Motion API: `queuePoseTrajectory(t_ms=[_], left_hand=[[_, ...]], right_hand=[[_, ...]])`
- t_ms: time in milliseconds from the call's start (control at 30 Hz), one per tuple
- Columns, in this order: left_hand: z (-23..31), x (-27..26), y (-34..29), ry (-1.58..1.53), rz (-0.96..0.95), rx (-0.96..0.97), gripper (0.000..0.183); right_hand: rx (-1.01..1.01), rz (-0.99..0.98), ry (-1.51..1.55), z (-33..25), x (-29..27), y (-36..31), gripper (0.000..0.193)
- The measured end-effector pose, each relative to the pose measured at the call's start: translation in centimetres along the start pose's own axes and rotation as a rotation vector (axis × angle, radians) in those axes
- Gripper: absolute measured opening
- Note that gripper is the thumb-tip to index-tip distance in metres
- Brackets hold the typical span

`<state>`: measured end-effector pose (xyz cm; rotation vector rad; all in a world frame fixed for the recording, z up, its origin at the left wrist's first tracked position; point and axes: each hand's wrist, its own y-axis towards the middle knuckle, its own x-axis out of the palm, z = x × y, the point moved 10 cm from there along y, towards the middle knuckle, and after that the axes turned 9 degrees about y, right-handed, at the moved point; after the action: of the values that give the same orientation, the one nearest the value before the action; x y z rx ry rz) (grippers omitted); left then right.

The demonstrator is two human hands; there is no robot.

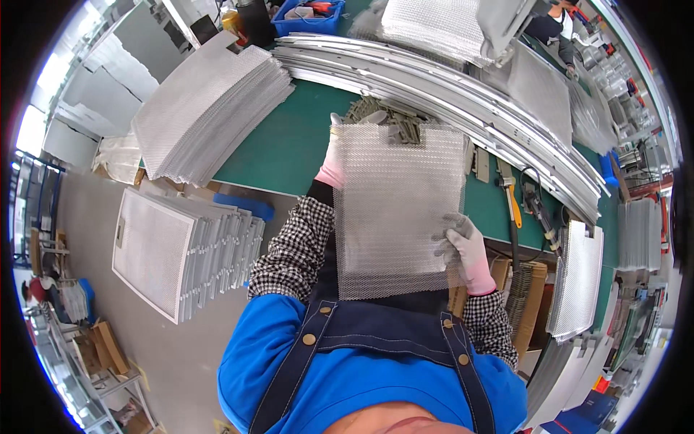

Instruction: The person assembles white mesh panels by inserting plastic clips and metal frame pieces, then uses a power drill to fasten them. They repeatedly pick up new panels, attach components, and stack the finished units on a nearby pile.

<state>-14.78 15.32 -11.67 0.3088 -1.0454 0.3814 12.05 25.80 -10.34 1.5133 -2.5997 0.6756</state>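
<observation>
Mesh sheet: silvery, roughly rectangular, between the two hands, in front of the person's torso and overlapping the near edge of the green surface. Left hand, white glove with pink cuff, at the sheet's far left corner; partly behind the mesh, two digits showing past the far edge. Cannot tell whether it is closed on the sheet. Right hand, similar glove, gripping the sheet's right edge lower down, thumb on the near face.

Just beyond the left hand: heap of small grey pieces, partly covered by the sheet. Left of that hand: tall stack of mesh sheets, leaning over. Lower left, off the surface: row of framed mesh panels. Beyond both hands: long metal strips lying across the surface; farther out, blue bin.

Ahead and right of the right hand: yellow-handled tool and, next to it, dark corded tool. Farther right: second mesh stack, at the surface edge.
</observation>
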Motion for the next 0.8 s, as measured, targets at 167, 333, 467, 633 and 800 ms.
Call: queuePoseTrajectory(t_ms=[167,333,467,633,800], left_hand=[[0.1,0.6,-0.4,0.045,0.084,0.024,0.118],[-0.2,0.7,-0.8,0.033,0.060,0.035,0.115],[-0.5,-0.5,-0.8,0.118,0.156,0.019,0.107],[0.2,-1.7,-1.1,0.075,0.140,0.020,0.084],[0.9,0.0,-0.3,0.205,0.126,0.095,0.079]], right_hand=[[-0.037,0.020,-0.020,0.5,-1.5,-0.3,0.042],[0.009,0.068,0.007,0.9,-2.2,-0.9,0.044],[-0.023,0.086,-0.039,1.1,-2.6,-0.6,0.042],[0.011,0.018,-0.573,-5.2,-4.5,0.0,0.036],[-0.522,0.651,-0.884,-26.0,-19.7,5.2,0.041]])
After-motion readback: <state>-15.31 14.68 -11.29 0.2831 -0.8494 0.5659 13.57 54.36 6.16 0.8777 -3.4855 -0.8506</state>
